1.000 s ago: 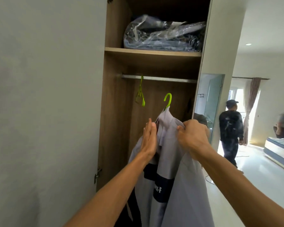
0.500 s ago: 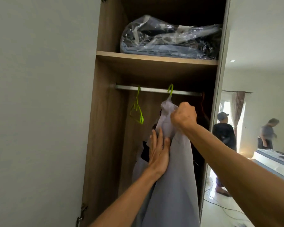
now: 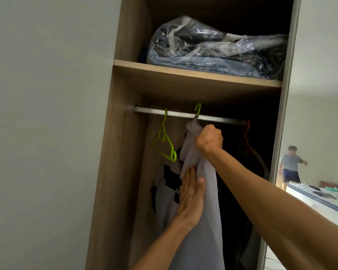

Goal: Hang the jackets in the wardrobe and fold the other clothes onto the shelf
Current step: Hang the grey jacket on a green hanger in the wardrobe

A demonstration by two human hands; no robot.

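Note:
A light grey jacket [image 3: 203, 221] with dark panels hangs on a green hanger whose hook [image 3: 198, 109] sits at the metal rail [image 3: 219, 118] inside the open wardrobe. My right hand [image 3: 209, 140] grips the jacket's shoulder just under the hook. My left hand [image 3: 190, 197] lies flat with straight fingers against the jacket's front, lower down. An empty green hanger [image 3: 164, 141] hangs on the rail to the left.
A wooden shelf [image 3: 193, 75] above the rail carries a clear plastic bag of folded clothes [image 3: 213, 49]. Dark garments hang at the right of the rail. A white wall is at the left; a person [image 3: 291, 164] and a bed [image 3: 320, 197] are at the far right.
The jacket was lifted up into the wardrobe and its hook brought to the rail. My left hand slid down the jacket's front, staying flat; my right hand kept its grip.

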